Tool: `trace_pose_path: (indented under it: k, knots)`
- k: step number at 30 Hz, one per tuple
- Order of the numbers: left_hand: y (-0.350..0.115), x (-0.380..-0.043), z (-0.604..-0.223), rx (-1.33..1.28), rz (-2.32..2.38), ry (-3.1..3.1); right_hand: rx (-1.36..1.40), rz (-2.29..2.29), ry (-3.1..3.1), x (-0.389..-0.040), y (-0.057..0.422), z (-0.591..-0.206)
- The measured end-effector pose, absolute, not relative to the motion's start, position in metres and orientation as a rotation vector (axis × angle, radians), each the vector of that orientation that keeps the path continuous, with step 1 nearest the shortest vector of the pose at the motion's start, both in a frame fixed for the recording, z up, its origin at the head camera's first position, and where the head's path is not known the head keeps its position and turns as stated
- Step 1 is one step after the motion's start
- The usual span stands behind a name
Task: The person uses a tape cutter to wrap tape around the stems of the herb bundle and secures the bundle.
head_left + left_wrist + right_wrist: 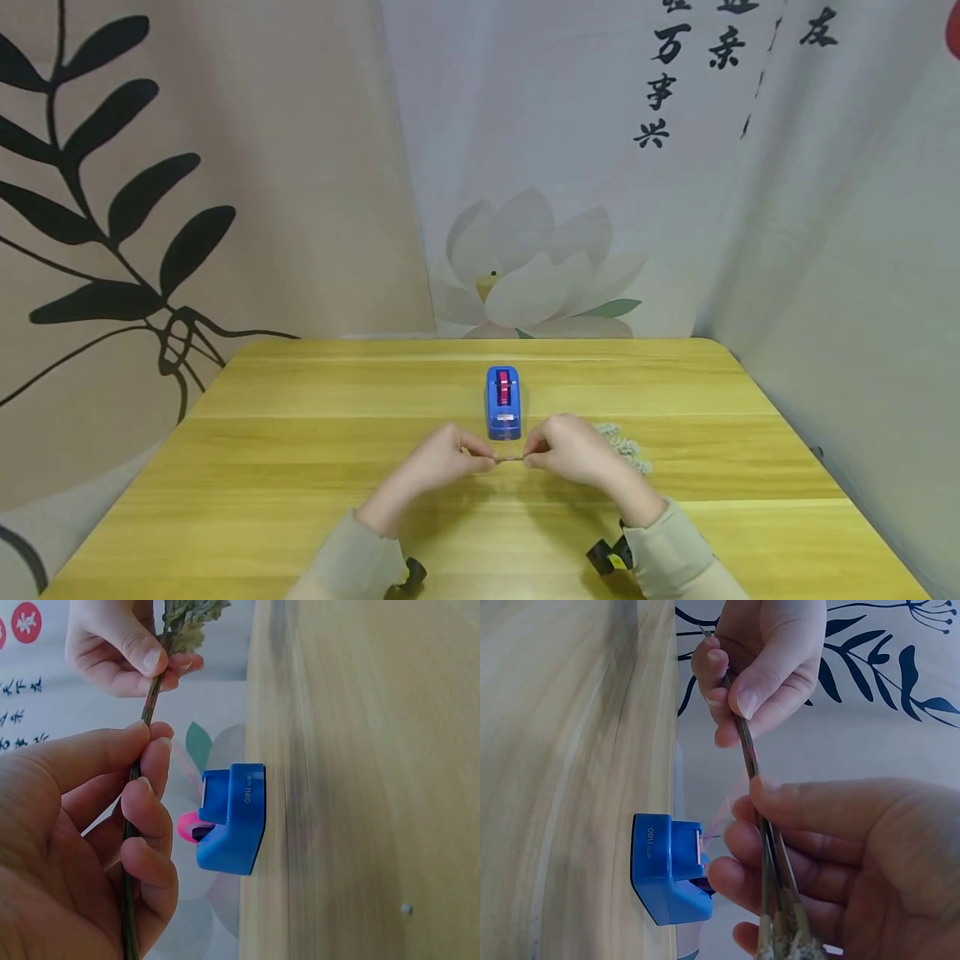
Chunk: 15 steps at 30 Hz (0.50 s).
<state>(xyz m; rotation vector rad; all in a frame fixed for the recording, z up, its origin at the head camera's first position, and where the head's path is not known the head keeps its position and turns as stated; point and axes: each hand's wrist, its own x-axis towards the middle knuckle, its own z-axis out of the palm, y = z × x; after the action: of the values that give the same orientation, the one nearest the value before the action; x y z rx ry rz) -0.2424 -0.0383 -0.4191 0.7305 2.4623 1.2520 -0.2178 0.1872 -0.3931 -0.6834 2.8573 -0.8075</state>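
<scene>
Both hands hold a thin bundle of dried flower stems [509,457] in front of the tape dispenser. My left hand [447,457] grips the bare stem end between thumb and curled fingers. The right hand [572,450] pinches the stems nearer the pale green flower heads [624,448], which stick out beyond it. A short stretch of stems shows between the hands, with a pinkish band on it in the right wrist view. The blue tape dispenser [241,817] with its pink core stands on the table just past the hands. A see-through pinkish strip [721,817] shows near its cutter.
The wooden table [300,467] reaches back to a printed curtain [315,167] with leaves, a lotus and writing. A small white bit [406,908] lies on the tabletop. Black wrist devices [611,557] hang under the sleeves.
</scene>
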Motion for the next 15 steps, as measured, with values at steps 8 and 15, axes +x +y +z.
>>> trace_pose_path:
  k: [8, 15]
  knots:
    - [-0.0359, -0.2405, -0.4187, 0.719, 1.244, 2.505, -0.707, -0.744, 2.913, -0.2157, 0.1836, -0.3926]
    - [-0.0324, -0.2382, -0.4194, 0.771, 1.163, 2.603, -0.733, -0.587, 3.018, -0.2131, 0.1795, -0.3954]
